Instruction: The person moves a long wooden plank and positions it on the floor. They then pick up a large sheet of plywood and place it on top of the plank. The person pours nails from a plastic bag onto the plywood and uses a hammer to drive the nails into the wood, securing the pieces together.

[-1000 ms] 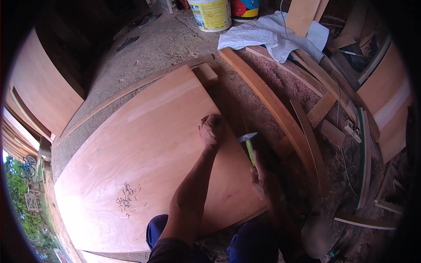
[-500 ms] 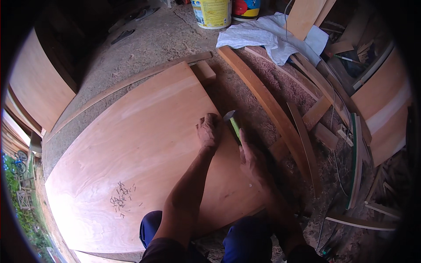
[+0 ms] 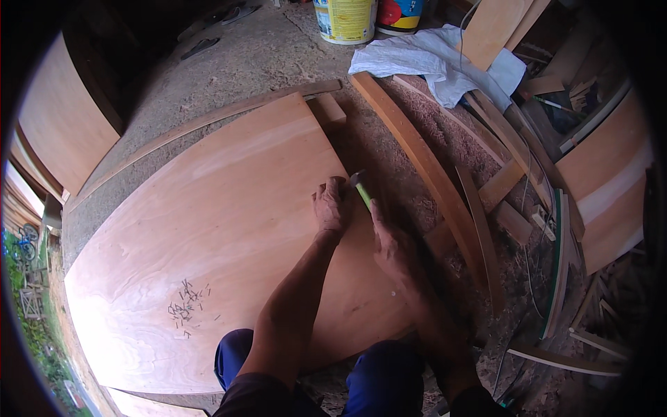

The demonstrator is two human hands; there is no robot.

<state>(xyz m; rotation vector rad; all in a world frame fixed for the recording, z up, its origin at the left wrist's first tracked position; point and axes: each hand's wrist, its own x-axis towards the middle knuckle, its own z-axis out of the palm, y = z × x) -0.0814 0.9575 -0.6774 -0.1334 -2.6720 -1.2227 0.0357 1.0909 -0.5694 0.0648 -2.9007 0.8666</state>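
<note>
My left hand (image 3: 329, 206) lies pressed on the plywood sheet (image 3: 208, 229) near its right edge, fingers together. My right hand (image 3: 392, 247) is clamped low on the green-handled hammer (image 3: 363, 191), just beside it. The sheet looks stiff and broad; the hammer seems head-heavy.

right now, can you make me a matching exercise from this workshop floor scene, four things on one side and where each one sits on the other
Things:
1. hammer
2. pile of small nails
3. crumpled white sheet
4. yellow bucket

Places:
A. at the top edge of the view, on the dusty floor
B. in the right hand, at the right edge of the plywood sheet
C. loose on the plywood sheet, left of the left forearm
D. on the floor at upper right, beside the curved wooden strips

Pairs: 1-B, 2-C, 3-D, 4-A
</note>
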